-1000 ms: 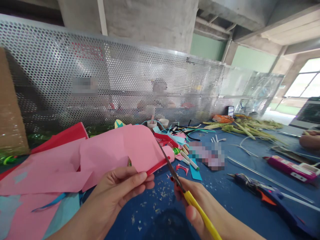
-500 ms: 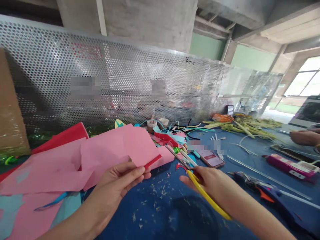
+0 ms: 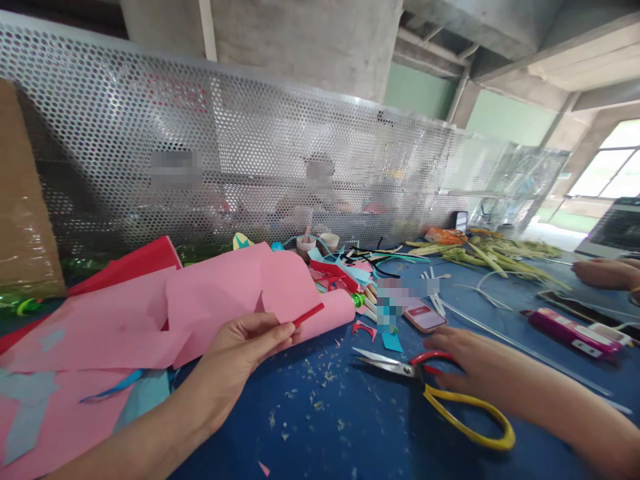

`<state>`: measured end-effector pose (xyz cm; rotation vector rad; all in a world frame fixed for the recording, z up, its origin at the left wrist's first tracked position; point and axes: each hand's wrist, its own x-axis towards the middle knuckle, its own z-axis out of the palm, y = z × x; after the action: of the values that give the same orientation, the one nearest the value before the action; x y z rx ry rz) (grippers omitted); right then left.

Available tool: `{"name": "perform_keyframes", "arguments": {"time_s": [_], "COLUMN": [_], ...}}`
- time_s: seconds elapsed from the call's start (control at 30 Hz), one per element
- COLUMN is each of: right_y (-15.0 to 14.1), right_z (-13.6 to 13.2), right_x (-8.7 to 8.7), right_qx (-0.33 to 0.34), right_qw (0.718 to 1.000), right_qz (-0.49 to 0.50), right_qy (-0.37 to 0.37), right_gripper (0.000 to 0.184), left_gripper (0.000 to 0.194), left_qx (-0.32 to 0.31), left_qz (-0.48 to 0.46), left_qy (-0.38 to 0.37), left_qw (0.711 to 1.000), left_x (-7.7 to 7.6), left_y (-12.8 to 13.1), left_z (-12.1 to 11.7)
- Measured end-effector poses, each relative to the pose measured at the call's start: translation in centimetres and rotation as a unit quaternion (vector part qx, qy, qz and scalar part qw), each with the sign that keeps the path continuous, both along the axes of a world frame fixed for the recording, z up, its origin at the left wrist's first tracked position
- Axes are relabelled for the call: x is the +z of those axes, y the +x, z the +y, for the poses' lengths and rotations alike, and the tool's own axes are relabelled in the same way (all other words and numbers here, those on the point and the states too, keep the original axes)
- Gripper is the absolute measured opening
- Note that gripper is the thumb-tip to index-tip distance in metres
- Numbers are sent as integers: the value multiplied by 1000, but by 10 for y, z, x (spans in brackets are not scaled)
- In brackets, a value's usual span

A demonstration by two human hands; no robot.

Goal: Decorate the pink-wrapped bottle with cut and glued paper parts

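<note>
Between the thumb and fingers of my left hand [image 3: 247,353] is a small folded piece of red paper [image 3: 311,313], its narrow end pointing up and right. Close behind that hand lie large pink paper sheets [image 3: 215,300], one curled into a roll. My right hand [image 3: 473,363] is at the red handle of the scissors [image 3: 415,369], fingers around that loop and partly hidden. The scissors are low over the blue table, blades pointing left and slightly apart, the yellow loop free toward me. A red paper scrap [image 3: 365,330] and a blue scrap [image 3: 393,341] lie beyond the blades.
A phone [image 3: 425,317] lies past my right hand. Further right are a purple box-like item [image 3: 575,333] and another person's hand [image 3: 603,275]. Paper strips and two cups [image 3: 306,248] stand before the perforated metal screen [image 3: 280,153]. Small scraps dot the blue table [image 3: 310,427].
My right hand has moved right with the scissors, which have turned flatter, blades now leftward. My left hand keeps the red paper, which has shifted slightly up.
</note>
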<state>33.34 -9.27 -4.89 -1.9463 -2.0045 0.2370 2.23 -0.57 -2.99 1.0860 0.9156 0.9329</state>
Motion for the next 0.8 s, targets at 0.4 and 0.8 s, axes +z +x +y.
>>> {"name": "perform_keyframes", "arguments": {"time_s": [0.4, 0.8], "right_y": [-111, -118], "right_z": [71, 75], "right_x": [18, -24], "right_qx": [182, 192], "right_qw": [886, 859], "right_qz": [425, 472], "right_qy": [-34, -48], "right_gripper": [16, 35], "left_gripper": [13, 10], "left_qx": [-44, -148], "left_qz": [93, 167], "left_qy": [69, 102], "left_qw": [992, 969], "left_x": [3, -8], "left_y": [-3, -10], "left_z": [0, 19]}}
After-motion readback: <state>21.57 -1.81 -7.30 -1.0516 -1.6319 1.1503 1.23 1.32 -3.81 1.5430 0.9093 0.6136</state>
